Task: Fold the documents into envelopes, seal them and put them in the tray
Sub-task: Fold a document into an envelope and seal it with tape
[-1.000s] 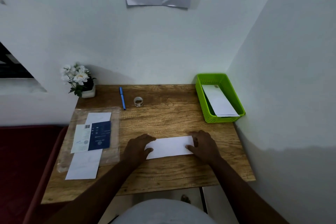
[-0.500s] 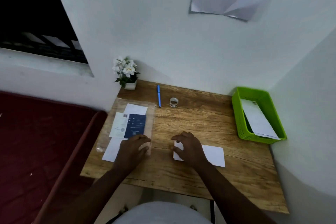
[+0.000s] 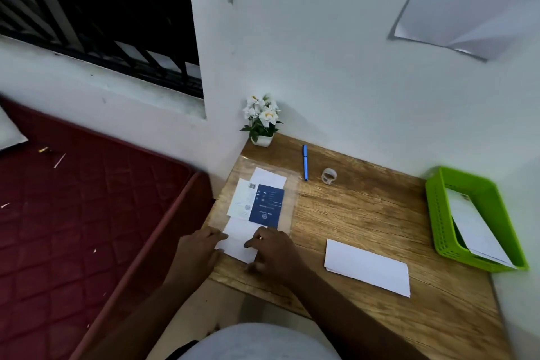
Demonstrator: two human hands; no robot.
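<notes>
Head view: both hands sit on a white paper envelope (image 3: 239, 240) lying at the near left corner of the wooden tabletop (image 3: 365, 213), just in front of the dark blue printed booklet (image 3: 266, 206). The left hand (image 3: 198, 251) rests at the envelope's left edge, and the right hand (image 3: 271, 248) lies across its right part, fingers bent with the tips pressing down on the paper; whether either hand pinches the envelope I cannot tell. The folded white paper document (image 3: 366, 267) lies flat to the right of the booklet, well apart from both hands, between them and the green plastic mesh tray (image 3: 438, 213), which holds a white sealed envelope (image 3: 473, 228) leaning inside it. Half a second ago the right hand was pressing the folded document's left end and the left hand was alone at the stack by the booklet; now the right hand has let go and crossed over beside the left.
</notes>
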